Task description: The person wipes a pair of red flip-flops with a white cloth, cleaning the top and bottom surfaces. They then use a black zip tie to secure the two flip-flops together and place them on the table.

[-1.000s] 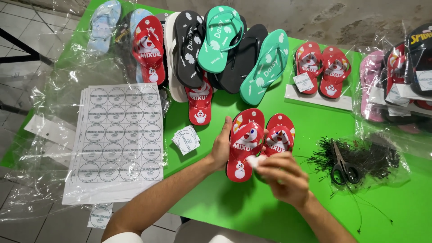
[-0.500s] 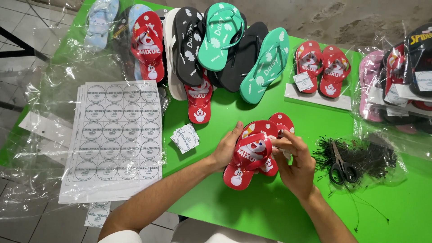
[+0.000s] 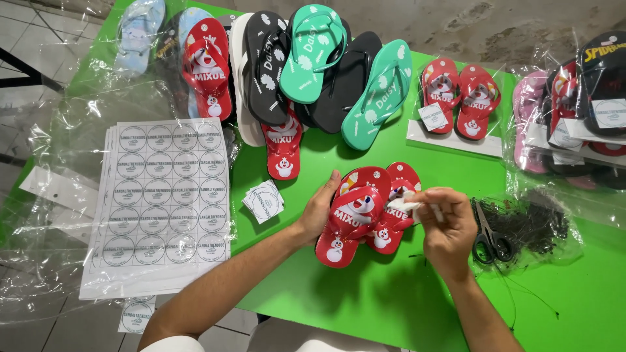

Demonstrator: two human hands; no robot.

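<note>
A: So, what are the hands doing?

B: The left hand (image 3: 319,210) is open, its fingers curved round the left edge of a pair of small red flip-flops (image 3: 365,212), steadying them. The right hand (image 3: 450,228) is pinched shut on a small white paper tag (image 3: 403,204), held just over the upper sandal's strap.

A: Where exactly is the pair?

B: It lies on the green table (image 3: 365,306) near the middle, one sandal stacked half over the other, toes pointing away. Both have cartoon prints on the soles.

A: How would they handle?

B: Likely light and bendy, being foam, with a soft rubbery strap. They would not slip much. The side edge or the strap looks the best place to grip. The tag is thin and flimsy. It may have a fine string on it, but the view is too small to tell.

A: What lies around them?

B: Just right of the right hand, black scissors (image 3: 488,234) rest on a tangle of thin black ties (image 3: 535,221) in clear plastic. To the left of the left hand sits a small stack of round-printed labels (image 3: 263,201), and beyond that a large sheet of round stickers (image 3: 163,195) on crinkled clear wrap. Farther back are red, black and teal flip-flops (image 3: 313,72) in an overlapping row, and a bagged red pair (image 3: 460,98) with a tag attached. More wrapped pairs sit at the far right.
</note>
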